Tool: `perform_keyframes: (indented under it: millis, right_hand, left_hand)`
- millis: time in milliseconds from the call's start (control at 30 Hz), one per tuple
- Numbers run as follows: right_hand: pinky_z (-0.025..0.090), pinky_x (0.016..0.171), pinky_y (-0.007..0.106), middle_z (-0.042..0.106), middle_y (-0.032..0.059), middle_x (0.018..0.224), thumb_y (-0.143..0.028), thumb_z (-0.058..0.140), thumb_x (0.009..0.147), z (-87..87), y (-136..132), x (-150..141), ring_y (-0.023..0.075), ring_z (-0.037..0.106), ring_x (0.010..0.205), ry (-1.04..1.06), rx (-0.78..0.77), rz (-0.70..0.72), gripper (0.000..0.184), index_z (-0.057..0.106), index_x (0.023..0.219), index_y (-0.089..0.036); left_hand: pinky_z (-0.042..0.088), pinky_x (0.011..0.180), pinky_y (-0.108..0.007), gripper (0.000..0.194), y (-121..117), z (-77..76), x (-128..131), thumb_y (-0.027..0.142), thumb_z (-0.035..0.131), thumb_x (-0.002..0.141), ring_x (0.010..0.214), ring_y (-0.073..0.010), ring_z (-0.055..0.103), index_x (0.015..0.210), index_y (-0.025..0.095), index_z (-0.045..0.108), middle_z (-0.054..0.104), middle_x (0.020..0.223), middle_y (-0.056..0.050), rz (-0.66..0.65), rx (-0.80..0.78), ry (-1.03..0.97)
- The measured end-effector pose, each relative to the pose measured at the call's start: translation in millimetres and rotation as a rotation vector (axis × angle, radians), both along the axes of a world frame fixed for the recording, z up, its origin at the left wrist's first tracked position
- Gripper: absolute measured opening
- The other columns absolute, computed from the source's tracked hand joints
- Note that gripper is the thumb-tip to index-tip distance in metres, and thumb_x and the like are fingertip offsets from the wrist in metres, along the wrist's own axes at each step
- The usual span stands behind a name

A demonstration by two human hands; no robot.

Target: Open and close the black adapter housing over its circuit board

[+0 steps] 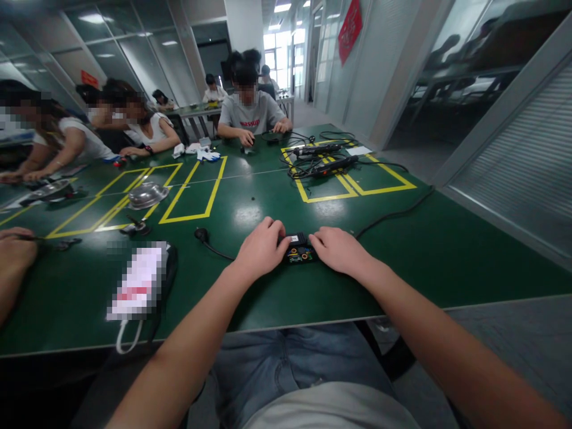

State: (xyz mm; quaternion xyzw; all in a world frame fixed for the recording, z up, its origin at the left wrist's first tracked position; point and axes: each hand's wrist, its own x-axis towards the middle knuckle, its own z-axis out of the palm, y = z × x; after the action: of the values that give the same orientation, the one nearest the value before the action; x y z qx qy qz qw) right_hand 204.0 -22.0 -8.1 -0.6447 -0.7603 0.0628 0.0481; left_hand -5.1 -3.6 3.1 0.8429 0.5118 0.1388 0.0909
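Observation:
Between my hands on the green table is a black power adapter with its case open, and a circuit board [300, 255] with coils shows inside. A black case half [297, 239] with a white label stands along its far side. My left hand [261, 247] is closed on the adapter's left end, thumb by the label. At the right end, my right hand [340, 250] grips it with bent fingers. A cord with a black plug [201, 235] runs out to the left. Another black cable [393, 213] leads off to the right. My palms hide both ends of the adapter.
A white pouch-like item [138, 280] lies left of my arm, near another person's hand [16, 247]. Beyond it sit a metal bowl [147, 195] and small dark parts [136, 226]. Corded black tools [326, 158] lie ahead on yellow-taped areas. Across the table a person [252, 110] handles small parts.

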Motion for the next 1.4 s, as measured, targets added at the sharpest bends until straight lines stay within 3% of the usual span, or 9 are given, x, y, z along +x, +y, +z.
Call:
perform_keyframes:
  millis: [100, 300, 600, 967, 1067, 1167, 1300, 1400]
  right_hand:
    - [0.045, 0.083, 0.037, 0.078, 0.0156, 0.103, -0.028, 0.045, 0.113, -2.4, -7, 6, 0.0296, 0.072, 0.1, -0.028, 0.048, 0.031, 0.041, 0.081, 0.101, -0.015]
    - [0.04, 0.08, 0.037, 0.074, 0.0139, 0.095, -0.034, 0.049, 0.113, -17.1, -12, 7, 0.0291, 0.068, 0.095, -0.046, 0.144, 0.027, 0.04, 0.076, 0.09, -0.016]
    - [0.038, 0.074, 0.035, 0.066, 0.0069, 0.084, -0.034, 0.05, 0.11, -22.9, -11, 10, 0.0229, 0.062, 0.077, 0.029, 0.231, -0.011, 0.037, 0.065, 0.079, -0.02]
    - [0.037, 0.071, 0.035, 0.06, 0.0047, 0.078, -0.034, 0.05, 0.109, -27.7, -16, 14, 0.0225, 0.058, 0.074, 0.112, 0.152, 0.054, 0.038, 0.058, 0.073, -0.023]
    - [0.038, 0.076, 0.037, 0.063, 0.0075, 0.087, -0.034, 0.055, 0.107, -29.8, -18, 17, 0.0267, 0.06, 0.085, 0.116, 0.195, 0.063, 0.029, 0.062, 0.082, -0.022]
    - [0.039, 0.082, 0.041, 0.066, 0.01, 0.097, -0.036, 0.059, 0.103, -33.7, -17, 21, 0.0307, 0.06, 0.094, 0.144, 0.244, 0.078, 0.019, 0.065, 0.095, -0.02]
    - [0.04, 0.084, 0.044, 0.068, 0.0107, 0.1, -0.032, 0.054, 0.105, -35.8, -18, 27, 0.0306, 0.061, 0.094, 0.274, 0.232, 0.184, 0.018, 0.065, 0.107, -0.019]
    - [0.042, 0.084, 0.044, 0.069, 0.0105, 0.101, -0.025, 0.049, 0.104, -31.1, -20, 31, 0.0294, 0.062, 0.094, 0.396, 0.224, 0.327, 0.015, 0.062, 0.111, -0.019]
  left_hand:
    - [0.056, 0.086, -0.041, 0.032, -18, -2.3, 2, 0.036, 0.043, 0.115, 0.097, -0.0299, 0.072, 0.107, 0.019, 0.069, 0.074, 0.105, -0.012, 0.086, 0.0, 0.113]
    - [0.053, 0.097, -0.051, 0.044, -35, -16.8, 8, 0.036, 0.039, 0.115, 0.116, -0.0392, 0.069, 0.108, 0.012, 0.075, 0.077, 0.111, -0.022, 0.169, 0.023, 0.258]
    - [0.055, 0.085, -0.036, 0.04, -31, -13.5, 6, 0.037, 0.039, 0.116, 0.103, -0.0285, 0.075, 0.103, 0.019, 0.072, 0.078, 0.103, -0.011, 0.242, -0.027, 0.256]
    - [0.053, 0.085, -0.041, 0.033, -34, -16.0, -1, 0.035, 0.045, 0.113, 0.1, -0.0304, 0.069, 0.092, 0.022, 0.065, 0.072, 0.098, -0.011, 0.17, -0.049, 0.246]
    - [0.052, 0.088, -0.045, 0.023, -36, -16.0, -4, 0.035, 0.053, 0.109, 0.103, -0.0327, 0.064, 0.093, 0.022, 0.063, 0.069, 0.102, -0.012, 0.182, -0.002, 0.192]
    - [0.055, 0.09, -0.047, 0.01, -35, -19.8, -9, 0.03, 0.06, 0.103, 0.105, -0.0317, 0.064, 0.103, 0.021, 0.065, 0.069, 0.11, -0.011, 0.19, 0.022, 0.009]
    - [0.054, 0.108, -0.049, 0.029, -31, -26.7, -15, 0.019, 0.051, 0.107, 0.127, -0.0289, 0.063, 0.127, 0.024, 0.071, 0.07, 0.138, -0.012, 0.066, 0.025, -0.243]
    - [0.053, 0.111, -0.053, 0.037, -30, -29.8, -16, 0.018, 0.05, 0.108, 0.132, -0.0296, 0.063, 0.132, 0.029, 0.076, 0.073, 0.144, -0.008, -0.008, 0.009, -0.244]
